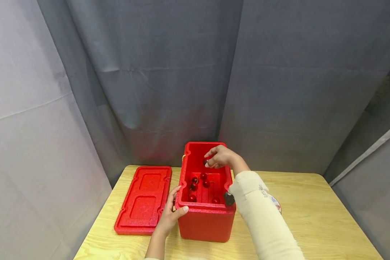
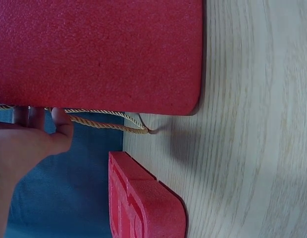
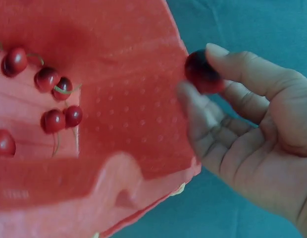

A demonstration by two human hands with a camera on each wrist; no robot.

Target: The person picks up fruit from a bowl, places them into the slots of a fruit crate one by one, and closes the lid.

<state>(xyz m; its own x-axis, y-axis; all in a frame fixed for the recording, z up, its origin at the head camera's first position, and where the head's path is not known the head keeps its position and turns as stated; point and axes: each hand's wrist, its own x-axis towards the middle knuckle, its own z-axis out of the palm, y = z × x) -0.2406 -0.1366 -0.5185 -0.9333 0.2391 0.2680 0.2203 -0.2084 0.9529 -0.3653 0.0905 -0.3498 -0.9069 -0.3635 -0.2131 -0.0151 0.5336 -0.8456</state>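
My right hand (image 1: 220,157) is raised over the far end of a red foam box (image 1: 205,224). Thumb and fingers pinch a dark red cherry (image 3: 203,72), close to the far rim in the right wrist view. Several more cherries (image 1: 206,183), some with green stems, lie on the box floor. At the near left corner, my left hand (image 1: 169,216) rests against the box with thumb and fingers spread, the thumb at the front rim. A twisted gold cord (image 2: 109,125) runs past its fingers in the left wrist view, and some of these fingers are hidden behind the box.
A red foam lid (image 1: 145,198) lies flat on the wooden table (image 1: 318,213), left of the box. Partly behind my right sleeve (image 1: 263,216) is a round thing (image 1: 276,205) with a coloured print. Grey curtains (image 1: 169,79) hang behind the table and at its sides.
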